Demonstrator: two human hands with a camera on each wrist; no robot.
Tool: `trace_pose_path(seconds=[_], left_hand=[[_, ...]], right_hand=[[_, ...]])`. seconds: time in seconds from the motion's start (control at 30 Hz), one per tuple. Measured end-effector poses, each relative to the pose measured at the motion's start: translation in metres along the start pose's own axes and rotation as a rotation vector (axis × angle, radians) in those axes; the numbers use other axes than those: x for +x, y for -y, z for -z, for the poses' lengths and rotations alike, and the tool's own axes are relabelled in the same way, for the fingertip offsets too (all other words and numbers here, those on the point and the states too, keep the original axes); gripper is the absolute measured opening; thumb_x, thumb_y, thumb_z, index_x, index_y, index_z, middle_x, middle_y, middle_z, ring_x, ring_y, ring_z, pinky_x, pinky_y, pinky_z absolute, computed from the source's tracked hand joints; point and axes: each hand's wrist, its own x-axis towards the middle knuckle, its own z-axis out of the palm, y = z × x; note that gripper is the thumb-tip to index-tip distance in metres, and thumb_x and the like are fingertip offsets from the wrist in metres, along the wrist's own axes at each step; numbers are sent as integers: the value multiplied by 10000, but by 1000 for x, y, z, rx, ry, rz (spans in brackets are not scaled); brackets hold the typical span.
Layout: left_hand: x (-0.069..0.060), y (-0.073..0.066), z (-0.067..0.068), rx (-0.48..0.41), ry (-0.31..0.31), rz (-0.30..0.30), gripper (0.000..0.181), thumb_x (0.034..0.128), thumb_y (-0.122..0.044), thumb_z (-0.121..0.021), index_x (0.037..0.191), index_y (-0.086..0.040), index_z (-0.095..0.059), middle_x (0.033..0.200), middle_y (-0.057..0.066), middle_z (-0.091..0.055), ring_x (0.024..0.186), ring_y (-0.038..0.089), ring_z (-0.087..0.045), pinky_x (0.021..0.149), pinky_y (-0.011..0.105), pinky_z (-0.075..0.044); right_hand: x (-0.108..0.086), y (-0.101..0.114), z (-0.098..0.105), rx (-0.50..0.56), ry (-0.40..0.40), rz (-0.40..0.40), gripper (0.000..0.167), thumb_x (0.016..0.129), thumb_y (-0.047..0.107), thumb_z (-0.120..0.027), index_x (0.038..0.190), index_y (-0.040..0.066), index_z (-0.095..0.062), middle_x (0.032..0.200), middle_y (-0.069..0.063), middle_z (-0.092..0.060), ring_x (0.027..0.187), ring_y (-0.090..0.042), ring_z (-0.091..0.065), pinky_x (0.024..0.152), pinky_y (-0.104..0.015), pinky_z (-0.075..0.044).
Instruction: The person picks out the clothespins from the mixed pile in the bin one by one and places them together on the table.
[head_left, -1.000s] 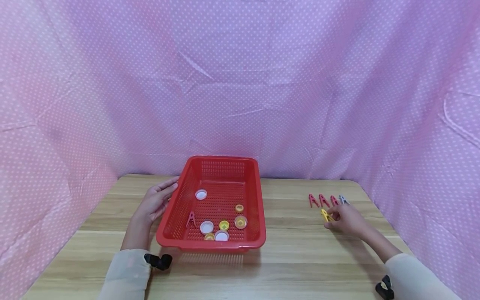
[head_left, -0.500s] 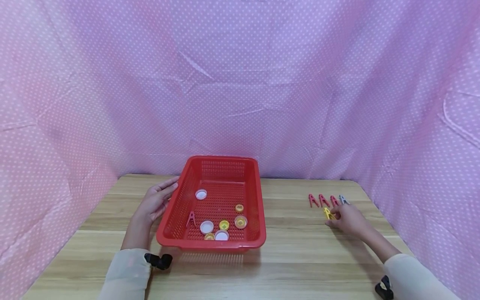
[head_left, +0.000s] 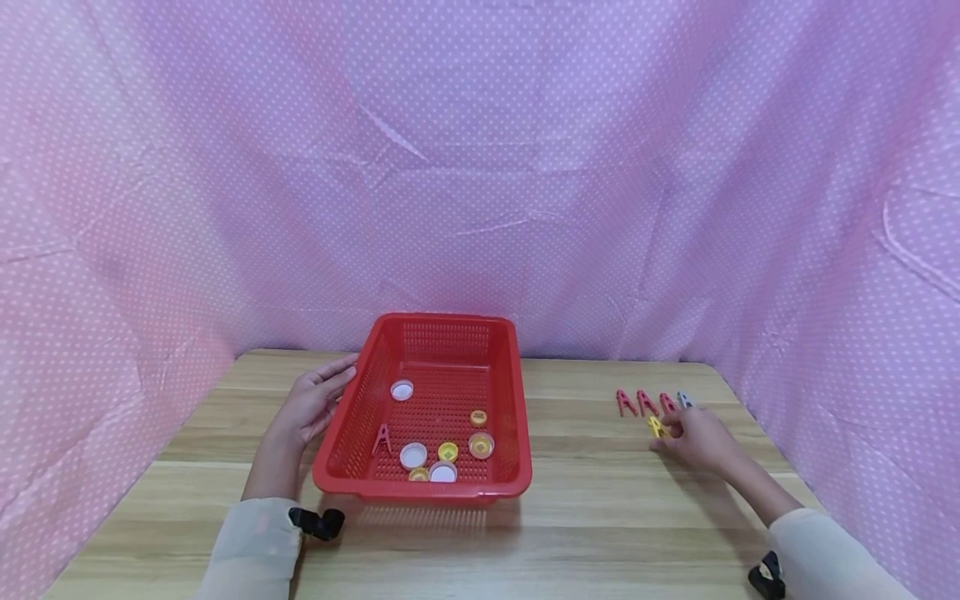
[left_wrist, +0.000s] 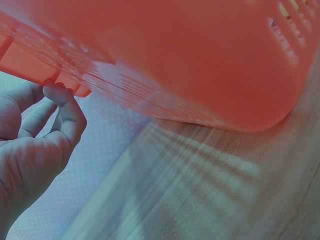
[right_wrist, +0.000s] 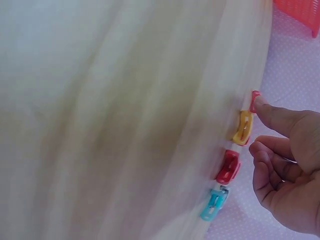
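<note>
In the head view my left hand [head_left: 311,406] holds the left side of a red plastic basket [head_left: 517,392]. The left wrist view has its fingertips against the basket rim [left_wrist: 30,67]. At the right, my right hand [head_left: 701,439] pinches a yellow clothespin [head_left: 657,427] at the tabletop, thumb and forefinger on either side of it. Just behind stands a row of red clothespins [head_left: 626,403] and a blue-grey one [head_left: 686,400]. From the right wrist, the yellow clothespin [right_wrist: 244,127] appears between red ones, with the blue one [right_wrist: 215,203] farther along.
Inside the basket lie a pink clothespin [head_left: 382,438], white round lids [head_left: 413,456] and yellow round caps [head_left: 447,452]. The wooden table [head_left: 585,533] ends at a pink dotted curtain [head_left: 480,183] behind and at both sides.
The yellow clothespin has shifted slightly right and away with my right hand, closer to the row, then stayed nearly still over the last half second. The left hand and basket hold their place.
</note>
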Motion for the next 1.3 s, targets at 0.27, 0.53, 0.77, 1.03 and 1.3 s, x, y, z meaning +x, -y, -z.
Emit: trace_pose_path(seconds=[0.27, 0.53, 0.77, 1.03, 1.3], left_hand=[[0, 0, 0, -7, 5, 0, 555, 1026, -170, -639, 1537, -61, -451, 1238, 76, -726, 1045, 224, -736, 873, 412, -601], [0, 0, 1, -8, 17, -11, 540, 1030, -173, -633, 1526, -52, -459, 1233, 75, -726, 1046, 211, -734, 876, 400, -602], [-2, -2, -1, -21, 18, -2, 546, 1033, -161, -626, 1535, -46, -444, 1230, 74, -726, 1048, 216, -734, 883, 406, -596], [0, 0, -1, -21, 3, 2, 546, 1032, -167, -629, 1537, -58, -449, 1221, 62, -731, 1039, 204, -736, 877, 393, -603], [2, 1, 1, -16, 4, -8, 527, 1033, -167, -628, 1525, -62, -469, 1219, 54, -733, 1046, 202, -734, 872, 390, -603]], right_hand=[[17, 15, 9, 3, -38, 67, 332, 862, 144, -818, 1086, -86, -734, 674, 46, -564, 593, -96, -457, 533, -255, -395], [51, 56, 29, 46, -46, 89, 413, 903, 185, -787, 1181, -104, -691, 759, 13, -662, 629, -102, -553, 597, -309, -502], [91, 111, 46, 55, -65, 170, 361, 923, 216, -778, 1156, -55, -723, 800, -31, -703, 700, -155, -631, 673, -393, -583], [125, 190, 50, 70, -16, 283, 366, 918, 201, -770, 1197, -30, -713, 832, -67, -727, 703, -163, -650, 666, -365, -589], [149, 261, 46, 115, 111, 284, 414, 959, 291, -742, 1278, 32, -698, 939, -64, -738, 769, -161, -665, 658, -291, -579]])
